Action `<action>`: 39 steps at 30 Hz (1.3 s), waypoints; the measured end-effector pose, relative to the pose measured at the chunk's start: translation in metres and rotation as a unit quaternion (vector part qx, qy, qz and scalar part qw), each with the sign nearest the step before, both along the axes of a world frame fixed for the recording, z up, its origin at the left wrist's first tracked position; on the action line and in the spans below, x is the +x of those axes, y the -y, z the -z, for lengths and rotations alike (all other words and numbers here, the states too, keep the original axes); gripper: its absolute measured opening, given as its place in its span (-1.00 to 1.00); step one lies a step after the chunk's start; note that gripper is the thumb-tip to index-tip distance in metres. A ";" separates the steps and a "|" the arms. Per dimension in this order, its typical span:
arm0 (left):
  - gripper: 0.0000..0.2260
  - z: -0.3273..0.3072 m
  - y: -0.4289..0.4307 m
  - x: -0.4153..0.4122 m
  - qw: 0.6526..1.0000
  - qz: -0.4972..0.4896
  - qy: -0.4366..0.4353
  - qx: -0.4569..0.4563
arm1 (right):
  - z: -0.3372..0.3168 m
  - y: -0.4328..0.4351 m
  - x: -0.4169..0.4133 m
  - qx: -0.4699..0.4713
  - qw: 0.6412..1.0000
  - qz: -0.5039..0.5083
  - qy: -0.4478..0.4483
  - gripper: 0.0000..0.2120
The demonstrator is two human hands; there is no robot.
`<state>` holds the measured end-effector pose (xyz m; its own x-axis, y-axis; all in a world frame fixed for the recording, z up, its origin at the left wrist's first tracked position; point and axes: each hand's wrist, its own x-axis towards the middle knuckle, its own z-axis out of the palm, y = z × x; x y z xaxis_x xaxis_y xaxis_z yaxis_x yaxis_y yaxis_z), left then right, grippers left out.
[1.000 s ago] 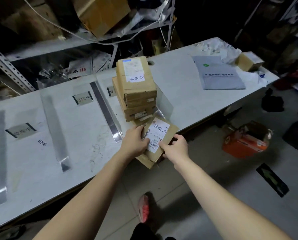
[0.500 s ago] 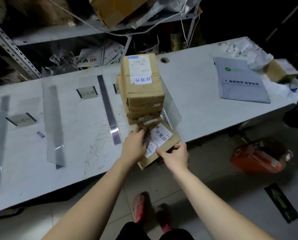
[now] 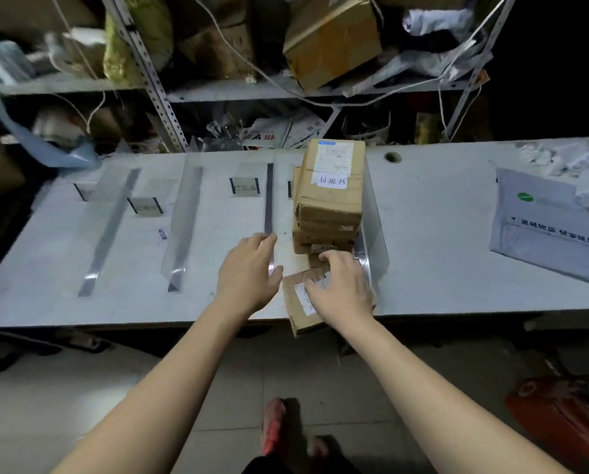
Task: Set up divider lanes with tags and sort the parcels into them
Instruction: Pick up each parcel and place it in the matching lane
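A stack of parcels (image 3: 330, 200) stands near the middle of the table (image 3: 440, 275), brown cartons piled one on another, the top one bearing a white label. Just in front of the stack, at the table's near edge and hanging partly over it, lies a small parcel (image 3: 298, 304) with a barcode label on top. The right hand (image 3: 341, 292) rests on this small parcel with its fingers spread and only lightly bent, the tips reaching the stack's foot. Its grip is loose, laid on top, not closed round the carton. The left hand (image 3: 248, 278) hangs just left of the stack's front, fingers extended, its grip wide and holding nothing. A clear divider (image 3: 269, 200) with a dark base strip runs along the stack's left side, and another clear divider (image 3: 377, 234) stands against its right. Further left of the stack sit a tag (image 3: 245, 188), then two more dividers and a second tag (image 3: 145, 205). Well to the stack's right lies a grey mailer bag (image 3: 542, 227).
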<state>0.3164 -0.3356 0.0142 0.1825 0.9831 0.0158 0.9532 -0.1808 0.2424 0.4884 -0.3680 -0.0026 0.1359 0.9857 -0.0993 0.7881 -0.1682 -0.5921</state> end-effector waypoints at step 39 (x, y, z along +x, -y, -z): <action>-0.45 -0.052 0.159 -0.759 0.878 -0.478 0.017 -0.006 | -0.085 -0.037 -0.758 0.000 0.902 -0.430 -0.041 -0.41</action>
